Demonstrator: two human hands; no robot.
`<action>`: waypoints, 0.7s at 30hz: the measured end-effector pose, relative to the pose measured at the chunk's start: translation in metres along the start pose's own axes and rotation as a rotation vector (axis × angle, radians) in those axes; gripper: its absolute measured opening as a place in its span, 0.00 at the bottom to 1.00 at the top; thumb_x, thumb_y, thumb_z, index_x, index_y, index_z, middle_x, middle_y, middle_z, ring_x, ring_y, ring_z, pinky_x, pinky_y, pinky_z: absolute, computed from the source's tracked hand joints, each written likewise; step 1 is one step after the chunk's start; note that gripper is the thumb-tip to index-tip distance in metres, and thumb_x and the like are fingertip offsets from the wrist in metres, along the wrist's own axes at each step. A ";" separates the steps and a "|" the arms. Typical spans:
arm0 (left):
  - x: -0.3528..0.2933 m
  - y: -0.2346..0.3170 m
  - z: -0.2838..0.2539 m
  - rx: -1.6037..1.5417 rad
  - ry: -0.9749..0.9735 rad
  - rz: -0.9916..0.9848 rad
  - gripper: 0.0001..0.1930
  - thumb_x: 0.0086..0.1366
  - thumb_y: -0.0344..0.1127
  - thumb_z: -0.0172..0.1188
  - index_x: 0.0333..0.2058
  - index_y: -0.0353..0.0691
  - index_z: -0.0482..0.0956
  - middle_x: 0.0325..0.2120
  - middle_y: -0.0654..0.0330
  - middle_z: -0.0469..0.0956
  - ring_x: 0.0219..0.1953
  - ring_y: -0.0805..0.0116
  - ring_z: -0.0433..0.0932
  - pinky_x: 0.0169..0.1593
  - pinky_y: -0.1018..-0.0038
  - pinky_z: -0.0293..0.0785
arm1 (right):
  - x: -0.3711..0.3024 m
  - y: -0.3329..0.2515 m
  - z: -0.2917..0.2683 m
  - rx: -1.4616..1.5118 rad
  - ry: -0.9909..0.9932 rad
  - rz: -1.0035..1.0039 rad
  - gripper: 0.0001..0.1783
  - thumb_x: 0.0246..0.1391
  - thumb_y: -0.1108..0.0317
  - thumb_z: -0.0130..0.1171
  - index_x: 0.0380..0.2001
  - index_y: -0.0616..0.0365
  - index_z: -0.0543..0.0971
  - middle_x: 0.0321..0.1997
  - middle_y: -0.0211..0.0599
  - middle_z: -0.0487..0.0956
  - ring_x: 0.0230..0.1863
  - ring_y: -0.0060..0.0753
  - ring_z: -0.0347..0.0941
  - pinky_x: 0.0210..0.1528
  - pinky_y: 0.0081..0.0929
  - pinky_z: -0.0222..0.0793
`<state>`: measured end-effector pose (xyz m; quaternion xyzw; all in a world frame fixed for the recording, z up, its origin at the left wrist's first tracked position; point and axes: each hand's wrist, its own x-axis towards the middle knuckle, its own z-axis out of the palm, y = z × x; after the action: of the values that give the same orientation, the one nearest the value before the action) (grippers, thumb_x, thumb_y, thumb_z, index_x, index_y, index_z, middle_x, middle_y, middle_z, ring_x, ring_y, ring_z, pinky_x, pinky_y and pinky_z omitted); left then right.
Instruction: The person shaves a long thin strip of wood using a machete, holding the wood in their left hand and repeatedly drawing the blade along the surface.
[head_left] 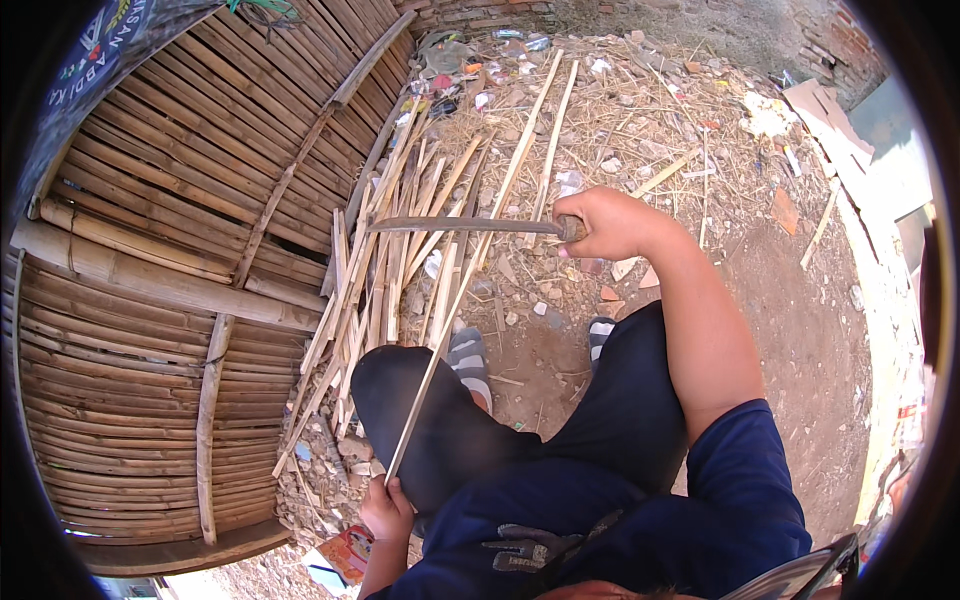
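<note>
In my left hand [388,510], low down beside my left thigh, the fingers are closed on the near end of a long, thin bamboo strip [424,388]. The strip slants away past my left knee toward the rubble ahead. My right hand [605,222] is wrapped around the handle of a machete [450,225], its dark blade pointing left. The blade crosses over the line of the strip; whether the two touch I cannot tell. Left of my feet lies a loose pile of split bamboo strips [375,260].
A woven bamboo wall [130,390] with poles stands close on the left. Dry straw, stones and litter [640,110] cover the ground ahead, up to a brick wall [600,18]. Another long strip [556,135] lies ahead. Bare dirt [770,290] is at the right.
</note>
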<state>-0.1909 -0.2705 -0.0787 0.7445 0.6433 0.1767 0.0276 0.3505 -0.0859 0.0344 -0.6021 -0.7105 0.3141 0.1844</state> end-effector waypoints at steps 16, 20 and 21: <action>0.000 -0.006 -0.003 -0.012 -0.028 -0.014 0.10 0.71 0.39 0.57 0.39 0.38 0.78 0.23 0.47 0.78 0.24 0.40 0.79 0.29 0.50 0.73 | 0.004 0.028 -0.007 -0.001 0.166 0.049 0.21 0.50 0.60 0.73 0.44 0.59 0.80 0.37 0.50 0.83 0.42 0.50 0.81 0.46 0.44 0.74; 0.004 -0.005 -0.004 -0.019 -0.052 -0.004 0.10 0.71 0.39 0.58 0.40 0.37 0.78 0.23 0.46 0.79 0.25 0.40 0.79 0.29 0.51 0.74 | -0.004 0.033 -0.019 0.030 0.305 0.255 0.23 0.51 0.60 0.72 0.48 0.58 0.80 0.42 0.52 0.83 0.46 0.53 0.81 0.49 0.43 0.74; 0.003 -0.007 -0.002 -0.010 -0.043 0.000 0.10 0.71 0.39 0.58 0.40 0.37 0.78 0.23 0.46 0.79 0.25 0.40 0.80 0.29 0.51 0.74 | 0.000 0.030 -0.015 0.004 0.274 0.173 0.23 0.52 0.60 0.72 0.48 0.58 0.80 0.42 0.53 0.83 0.46 0.53 0.81 0.49 0.43 0.74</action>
<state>-0.1983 -0.2668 -0.0779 0.7481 0.6415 0.1639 0.0450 0.3819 -0.0805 0.0253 -0.6979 -0.6236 0.2449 0.2531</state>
